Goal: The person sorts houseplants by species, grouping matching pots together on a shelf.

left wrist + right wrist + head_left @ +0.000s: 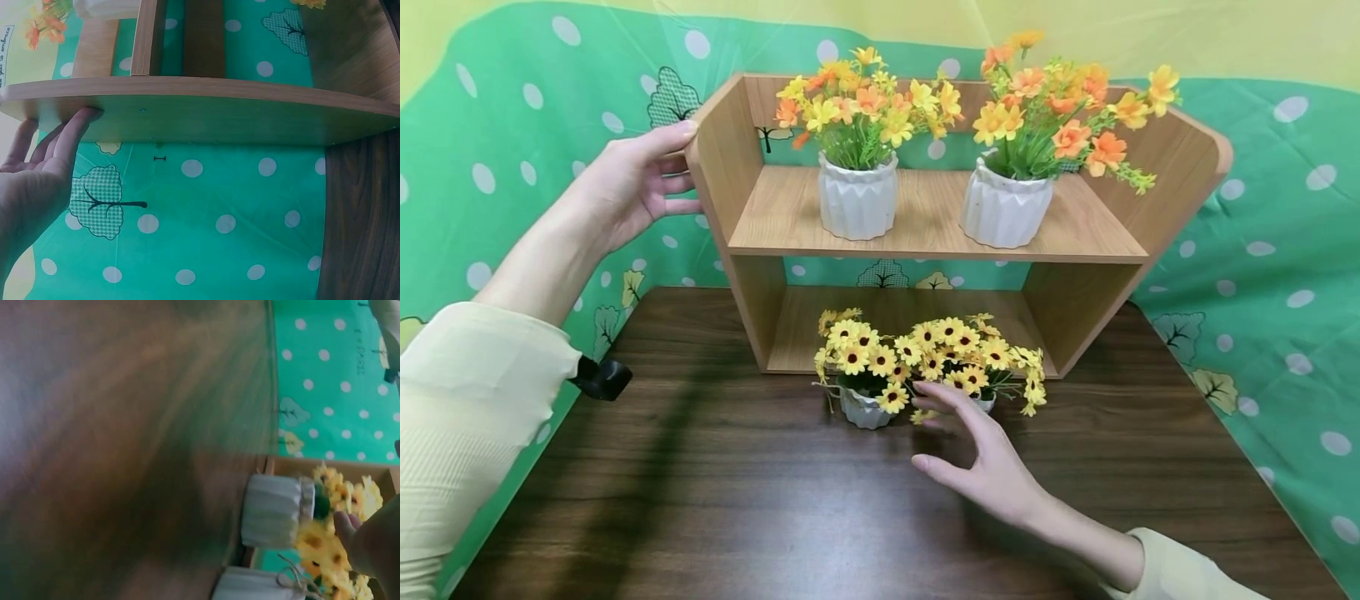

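Note:
A small two-tier wooden shelf [936,254] stands at the back of the table. My left hand [638,185] touches its left side panel [237,115], the fingers extended against the outer face. Two white pots of small yellow dark-centred flowers stand at the shelf's lower front: a left pot [867,408] and a right pot [272,511]. My right hand [981,454] is at the yellow flowers [958,337], thumb and fingers spread apart with nothing gripped. It partly hides the right pot in the head view. Whether its fingertips touch the blooms I cannot tell.
On the upper tier stand two larger white pots, a left one [859,200] and a right one [1006,202], both with orange and yellow flowers. A green spotted cloth [1285,275] hangs behind and beside the dark wooden table [820,517].

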`<action>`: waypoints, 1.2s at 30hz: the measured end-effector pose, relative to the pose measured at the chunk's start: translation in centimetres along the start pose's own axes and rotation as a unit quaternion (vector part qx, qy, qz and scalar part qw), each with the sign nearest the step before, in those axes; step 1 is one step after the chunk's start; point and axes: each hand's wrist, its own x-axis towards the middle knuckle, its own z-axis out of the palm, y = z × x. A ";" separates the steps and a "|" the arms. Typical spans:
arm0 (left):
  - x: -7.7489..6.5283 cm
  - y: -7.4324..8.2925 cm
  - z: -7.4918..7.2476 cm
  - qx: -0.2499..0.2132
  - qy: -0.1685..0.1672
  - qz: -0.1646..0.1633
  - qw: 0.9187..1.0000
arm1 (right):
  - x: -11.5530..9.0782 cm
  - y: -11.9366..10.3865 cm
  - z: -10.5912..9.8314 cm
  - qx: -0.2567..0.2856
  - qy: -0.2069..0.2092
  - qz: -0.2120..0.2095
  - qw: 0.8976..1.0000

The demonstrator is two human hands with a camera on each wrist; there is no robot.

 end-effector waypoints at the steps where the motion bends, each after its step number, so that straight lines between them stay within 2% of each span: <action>1: 0.0 0.0 0.0 -0.002 0.000 0.000 1.000 | -0.2 0.1 0.2 0.000 -0.001 -0.005 1.000; 4: -0.1 0.0 -0.1 -0.006 0.001 0.004 1.000 | -0.9 0.4 0.9 0.006 -0.015 -0.004 1.000; 12: 0.0 -0.1 -0.1 -0.001 0.004 0.001 1.000 | -2.0 1.9 2.3 0.003 -0.042 0.049 0.998; 17: 0.0 -0.2 0.0 -0.003 0.006 0.001 1.000 | -2.1 2.4 2.8 -0.014 -0.050 0.104 0.993; 26: 0.1 -0.1 0.1 -0.004 0.006 0.001 1.000 | -1.0 3.1 3.0 -0.045 -0.051 0.208 0.976; 36: 0.1 -0.1 0.1 -0.003 0.004 0.002 1.000 | 1.2 4.4 3.9 -0.089 -0.027 0.254 0.963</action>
